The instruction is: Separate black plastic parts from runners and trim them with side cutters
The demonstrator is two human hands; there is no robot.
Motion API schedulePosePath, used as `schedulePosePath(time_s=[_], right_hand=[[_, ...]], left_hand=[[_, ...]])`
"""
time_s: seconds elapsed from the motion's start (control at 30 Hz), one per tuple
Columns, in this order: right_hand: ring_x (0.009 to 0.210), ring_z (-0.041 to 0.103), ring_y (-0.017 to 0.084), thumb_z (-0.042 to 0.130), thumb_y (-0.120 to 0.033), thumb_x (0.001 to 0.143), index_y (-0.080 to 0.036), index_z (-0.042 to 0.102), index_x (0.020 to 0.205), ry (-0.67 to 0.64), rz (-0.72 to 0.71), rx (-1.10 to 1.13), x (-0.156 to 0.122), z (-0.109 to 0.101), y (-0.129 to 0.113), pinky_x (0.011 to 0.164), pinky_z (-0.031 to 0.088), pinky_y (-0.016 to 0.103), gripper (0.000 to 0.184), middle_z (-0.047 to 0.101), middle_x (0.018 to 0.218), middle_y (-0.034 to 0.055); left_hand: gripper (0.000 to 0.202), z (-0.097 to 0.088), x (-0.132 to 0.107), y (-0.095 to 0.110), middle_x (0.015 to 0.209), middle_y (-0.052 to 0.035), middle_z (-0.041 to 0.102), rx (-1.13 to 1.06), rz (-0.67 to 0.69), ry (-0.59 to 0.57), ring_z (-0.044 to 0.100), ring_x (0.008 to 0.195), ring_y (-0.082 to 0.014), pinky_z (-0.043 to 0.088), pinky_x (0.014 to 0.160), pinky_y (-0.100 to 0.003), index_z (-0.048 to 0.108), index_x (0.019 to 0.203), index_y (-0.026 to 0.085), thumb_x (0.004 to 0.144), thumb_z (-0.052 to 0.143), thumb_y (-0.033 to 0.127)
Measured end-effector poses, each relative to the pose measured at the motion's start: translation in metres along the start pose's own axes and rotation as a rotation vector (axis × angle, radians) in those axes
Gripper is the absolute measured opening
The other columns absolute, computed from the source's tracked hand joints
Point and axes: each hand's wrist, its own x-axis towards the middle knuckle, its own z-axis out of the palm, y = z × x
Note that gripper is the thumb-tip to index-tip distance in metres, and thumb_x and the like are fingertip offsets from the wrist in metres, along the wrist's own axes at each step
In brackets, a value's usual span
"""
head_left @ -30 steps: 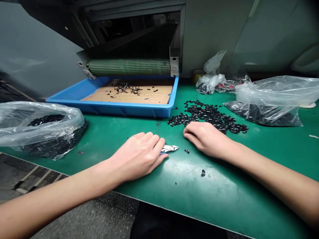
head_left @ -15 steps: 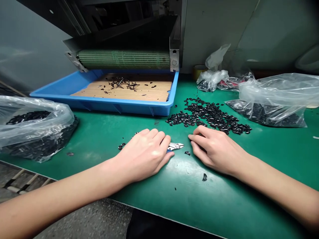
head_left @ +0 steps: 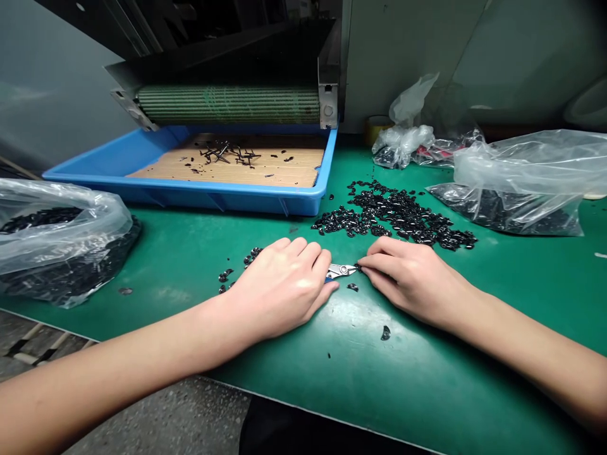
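Note:
My left hand [head_left: 289, 287] is closed around a pair of small cutting pliers [head_left: 340, 271] with metal jaws and blue on the handle. The jaw tips point right and meet a small black part [head_left: 358, 267] pinched in the fingertips of my right hand [head_left: 408, 275]. Most of that part is hidden by the fingers. Behind my right hand spreads a pile of shiny black plastic pieces [head_left: 403, 215]. A few more black pieces [head_left: 226, 275] lie left of my left hand, partly covered by it. Two loose pieces, one crescent-shaped [head_left: 386, 333], lie below the pliers.
A blue tray [head_left: 227, 194] with cardboard and black sprues stands under a green-belted conveyor end [head_left: 227, 104]. Open plastic bags of black parts lie at left [head_left: 66, 253] and right [head_left: 521, 208]. Tied bags [head_left: 403, 139] and a tape roll [head_left: 376, 126] sit behind. The green table's front edge is near.
The pliers in my left hand have moved right, and their tips now reach the small part at my right fingertips. The camera view has shifted slightly.

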Motion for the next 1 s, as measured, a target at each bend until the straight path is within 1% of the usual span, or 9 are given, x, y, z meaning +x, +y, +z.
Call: schedulePosePath(time_s=[0.2, 0.5, 0.63, 0.7, 0.77, 0.83, 0.87, 0.93, 1.0], right_hand=[[0.078, 0.062, 0.017, 0.044, -0.023, 0.101, -0.016, 0.071, 0.092, -0.002, 0.002, 0.03, 0.0, 0.002, -0.002, 0.069, 0.049, 0.028, 0.029, 0.064, 0.094, 0.0093], [0.074, 0.06, 0.016, 0.048, -0.021, 0.099, -0.015, 0.071, 0.091, -0.017, 0.009, 0.097, 0.005, 0.007, 0.002, 0.068, 0.046, 0.028, 0.025, 0.062, 0.087, 0.0072], [0.074, 0.061, 0.016, 0.047, -0.022, 0.1, -0.015, 0.073, 0.093, -0.035, -0.008, 0.072, 0.006, 0.003, 0.002, 0.067, 0.046, 0.027, 0.027, 0.064, 0.086, 0.0073], [0.076, 0.062, 0.017, 0.047, -0.019, 0.1, -0.015, 0.073, 0.097, -0.022, -0.03, 0.031, 0.004, -0.004, 0.004, 0.067, 0.047, 0.028, 0.027, 0.066, 0.09, 0.0083], [0.08, 0.064, 0.018, 0.046, -0.018, 0.099, -0.015, 0.072, 0.102, 0.067, -0.025, -0.014, -0.001, -0.015, 0.008, 0.071, 0.049, 0.029, 0.026, 0.068, 0.095, 0.0095], [0.084, 0.066, 0.019, 0.048, -0.018, 0.099, -0.016, 0.072, 0.103, 0.179, 0.034, -0.046, -0.008, -0.027, 0.014, 0.075, 0.051, 0.031, 0.025, 0.07, 0.097, 0.0096], [0.083, 0.066, 0.019, 0.05, -0.019, 0.098, -0.016, 0.073, 0.102, 0.206, 0.074, -0.056, -0.011, -0.032, 0.017, 0.076, 0.051, 0.031, 0.023, 0.071, 0.095, 0.009], [0.08, 0.067, 0.019, 0.055, -0.021, 0.096, -0.016, 0.073, 0.097, 0.163, 0.137, -0.07, -0.017, -0.036, 0.021, 0.074, 0.051, 0.032, 0.019, 0.072, 0.09, 0.0075], [0.078, 0.067, 0.02, 0.059, -0.024, 0.094, -0.016, 0.074, 0.095, 0.055, 0.165, -0.077, -0.019, -0.036, 0.023, 0.073, 0.051, 0.032, 0.017, 0.071, 0.087, 0.0071]], left_hand=[[0.04, -0.004, 0.005, 0.001, 0.088, -0.0085, 0.057, 0.051, 0.01, -0.003, 0.054, 0.08, -0.0258, 0.036, 0.069, -0.04, 0.06, 0.102, 0.014, 0.101, 0.033, 0.044], [0.036, -0.012, 0.021, -0.012, 0.08, -0.0079, 0.056, 0.151, 0.242, -0.024, 0.056, 0.074, -0.0258, 0.037, 0.062, -0.039, 0.059, 0.091, 0.014, 0.102, 0.033, 0.036], [0.035, -0.013, 0.024, -0.011, 0.078, -0.0087, 0.057, 0.185, 0.283, -0.008, 0.059, 0.07, -0.0271, 0.035, 0.053, -0.037, 0.059, 0.088, 0.014, 0.102, 0.033, 0.033], [0.036, -0.012, 0.022, -0.01, 0.078, -0.0086, 0.059, 0.155, 0.255, -0.012, 0.06, 0.069, -0.027, 0.036, 0.052, -0.036, 0.059, 0.088, 0.014, 0.102, 0.033, 0.035], [0.037, -0.01, 0.016, -0.011, 0.08, -0.0082, 0.06, 0.104, 0.193, -0.023, 0.061, 0.069, -0.0263, 0.038, 0.054, -0.036, 0.059, 0.089, 0.015, 0.102, 0.033, 0.038], [0.039, -0.007, 0.008, -0.014, 0.082, -0.0077, 0.06, 0.061, 0.113, -0.027, 0.061, 0.071, -0.0252, 0.04, 0.057, -0.036, 0.058, 0.089, 0.016, 0.103, 0.031, 0.04], [0.039, -0.006, 0.003, -0.015, 0.083, -0.0074, 0.061, 0.047, 0.071, -0.023, 0.062, 0.072, -0.0248, 0.041, 0.058, -0.035, 0.058, 0.09, 0.016, 0.103, 0.031, 0.041], [0.039, -0.006, -0.006, -0.016, 0.085, -0.007, 0.061, 0.029, 0.001, -0.017, 0.061, 0.075, -0.0242, 0.042, 0.06, -0.035, 0.058, 0.092, 0.016, 0.103, 0.03, 0.041], [0.039, -0.008, -0.013, -0.015, 0.086, -0.0072, 0.061, 0.022, -0.043, -0.021, 0.061, 0.077, -0.0243, 0.043, 0.063, -0.035, 0.058, 0.094, 0.016, 0.103, 0.03, 0.042]])
